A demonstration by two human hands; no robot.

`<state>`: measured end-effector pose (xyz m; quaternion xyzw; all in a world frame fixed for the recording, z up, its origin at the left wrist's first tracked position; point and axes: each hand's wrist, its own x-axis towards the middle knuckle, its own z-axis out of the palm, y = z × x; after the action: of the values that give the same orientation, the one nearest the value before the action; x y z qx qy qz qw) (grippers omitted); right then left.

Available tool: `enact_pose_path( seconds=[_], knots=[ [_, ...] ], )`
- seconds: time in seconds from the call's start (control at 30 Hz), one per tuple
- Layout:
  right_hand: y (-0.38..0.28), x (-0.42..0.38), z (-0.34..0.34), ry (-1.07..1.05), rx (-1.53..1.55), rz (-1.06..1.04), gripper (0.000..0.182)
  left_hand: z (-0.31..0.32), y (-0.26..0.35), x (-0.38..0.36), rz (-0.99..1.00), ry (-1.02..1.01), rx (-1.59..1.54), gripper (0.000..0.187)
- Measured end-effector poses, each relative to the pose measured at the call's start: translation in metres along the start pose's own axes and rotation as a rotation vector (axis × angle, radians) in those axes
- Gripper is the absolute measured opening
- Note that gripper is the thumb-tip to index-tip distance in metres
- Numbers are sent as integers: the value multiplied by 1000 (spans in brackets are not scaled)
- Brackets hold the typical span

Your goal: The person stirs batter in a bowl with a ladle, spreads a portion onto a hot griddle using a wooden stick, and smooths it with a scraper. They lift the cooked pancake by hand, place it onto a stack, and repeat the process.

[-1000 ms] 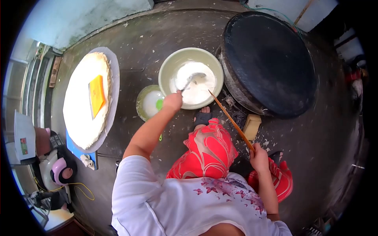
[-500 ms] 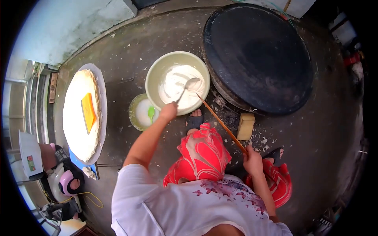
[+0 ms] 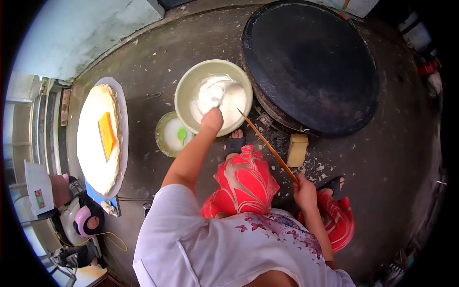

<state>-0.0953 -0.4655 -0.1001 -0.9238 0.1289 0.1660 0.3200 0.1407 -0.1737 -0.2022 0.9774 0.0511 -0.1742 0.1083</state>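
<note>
left hand [image 3: 212,120] grips metal ladle [image 3: 221,95] scooping white batter in pale green bowl [image 3: 184,91], right hand [image 3: 304,187] clenched on thin wooden stick [image 3: 267,146]; next prob needs lifting w/o drips to big black round griddle [image 3: 311,67] at right.

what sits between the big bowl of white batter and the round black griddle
Nothing visible blocks that gap. The pale green bowl of white batter sits right beside the round black griddle. The thin wooden stick in the right hand slants nearer the person, and the left hand holds the ladle over the bowl.
</note>
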Motion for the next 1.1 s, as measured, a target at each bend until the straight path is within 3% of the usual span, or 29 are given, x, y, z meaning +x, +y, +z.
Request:
enact_pose_path(
  seconds=[0.1, 0.17, 0.3, 0.4, 0.6, 0.73, 0.8, 0.83, 0.9, 0.97, 1.07, 1.1],
  knots=[
    [-2, 1, -1, -32, 5, 51, 11, 11, -33, -32, 132, -45, 99, 20],
    [-2, 0, -2, -38, 11, 43, 11, -7, -58, -51, 239, -206, 149, 19],
    [-4, -1, -2, -25, 12, 54, 11, -80, -87, -62, 16, -106, 331, 21],
    [-7, 0, -3, -25, 10, 70, 11, -71, -105, -54, -159, -146, 332, 24],
    [-5, 1, -2, 4, -6, 27, 12, -51, -71, -63, -96, -333, 191, 24],
    [-6, 3, -2, -9, 14, 29, 11, -82, -71, -53, -4, -178, 316, 23],
    [-4, 3, -1, -10, 8, 34, 11, -89, -76, -36, 130, 17, 544, 19],
    [-4, 3, 0, -4, 6, 41, 11, -88, -80, -29, 128, 16, 545, 19],
    [-6, 3, -2, 0, 0, 45, 11, -78, -87, -16, 204, 49, 989, 15],
    [-5, 5, -3, 9, -3, 59, 11, -67, -90, -16, 287, 46, 1072, 16],
    [-3, 2, -1, 35, -3, 4, 12, -71, -72, -27, 211, -229, 946, 20],
    [-4, 3, -1, 30, -5, 10, 12, -73, -73, -28, 210, -229, 950, 20]
  ],
)
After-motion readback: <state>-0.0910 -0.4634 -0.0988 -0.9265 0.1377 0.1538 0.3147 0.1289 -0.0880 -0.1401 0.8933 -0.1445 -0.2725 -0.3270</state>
